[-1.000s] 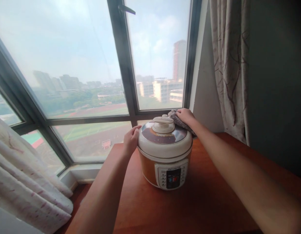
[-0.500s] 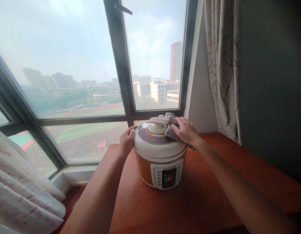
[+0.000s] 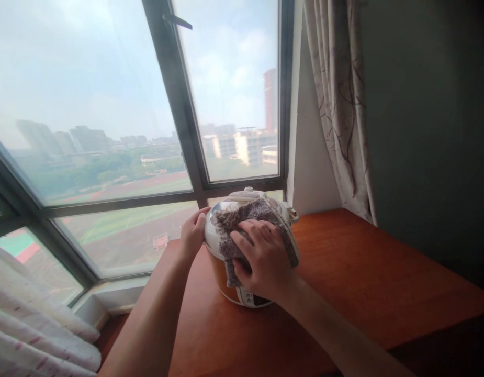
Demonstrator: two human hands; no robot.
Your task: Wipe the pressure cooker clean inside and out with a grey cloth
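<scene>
We are pressing our right hand [image 3: 263, 262], fingers spread flat, onto a mottled grey-brown cloth [image 3: 249, 230] that is draping over the front of the cooker [image 3: 242, 246], hiding most of the control panel so that no writing can be read. Our left hand [image 3: 192, 233] is cupping the cooker's left side, thumb on the rim of the cream lid. The cooker, orange below with a cream knob, is standing on the reddish wooden table [image 3: 344, 272] by the window [image 3: 127, 131], beside a patterned curtain [image 3: 336, 104].
</scene>
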